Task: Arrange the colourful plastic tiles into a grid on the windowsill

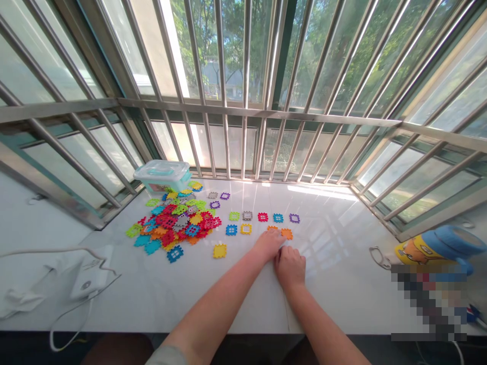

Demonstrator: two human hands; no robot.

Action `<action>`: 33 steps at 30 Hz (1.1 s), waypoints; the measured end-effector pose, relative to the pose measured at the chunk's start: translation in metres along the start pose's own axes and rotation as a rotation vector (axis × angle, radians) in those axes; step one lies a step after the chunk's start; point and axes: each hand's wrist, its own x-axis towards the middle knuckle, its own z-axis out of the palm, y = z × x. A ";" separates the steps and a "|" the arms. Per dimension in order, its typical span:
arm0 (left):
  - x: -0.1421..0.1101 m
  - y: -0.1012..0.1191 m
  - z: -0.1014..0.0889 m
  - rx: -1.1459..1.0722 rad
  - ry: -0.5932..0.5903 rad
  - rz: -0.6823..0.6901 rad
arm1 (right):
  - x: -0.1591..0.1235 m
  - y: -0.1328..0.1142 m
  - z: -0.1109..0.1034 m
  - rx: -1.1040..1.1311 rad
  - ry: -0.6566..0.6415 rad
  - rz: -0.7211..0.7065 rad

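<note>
Reaching across the surface (342, 289), two hands meet at the orange tiles

The pale, glossy surface takes up the whole lower view. Over at its right edge, there's a yellow-and-blue cup (429, 247); in the far left corner, a clear-lidded container (163, 176). Just in front of that, a big multicolored heap (178, 225) spreads out, pieces overlapping.

Now to the hands, close together right of the heap! The left hand (268, 245) is palm down, fingers reaching forward over the left orange tile (272, 228), close beside the right orange tile (286, 234). The right hand (291, 264) sits just nearer the front edge, fingers curled in by the left. How far either is open, or whether it grips anything, I cannot tell; fingertips are hidden.

Beyond them runs a row: green tile (234, 216), gray tile (247, 216), red tile (263, 217), light-blue tile (278, 218), purple tile (294, 218). Left of the orange pair, a blue tile (231, 230) and a yellow tile (246, 229) lie flat.
</note>
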 end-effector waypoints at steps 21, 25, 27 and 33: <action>-0.215 -0.060 -0.040 0.140 0.380 -0.519 | -0.001 0.002 0.010 0.108 0.103 -0.136; -0.230 -0.069 -0.039 0.072 0.365 -0.403 | -0.001 0.001 0.006 0.183 0.084 -0.320; -0.227 -0.063 -0.037 0.040 0.364 -0.366 | -0.001 0.001 0.004 0.199 0.074 -0.353; -0.200 -0.021 -0.032 0.005 0.309 -0.276 | 0.000 -0.008 -0.001 0.256 -0.014 -0.358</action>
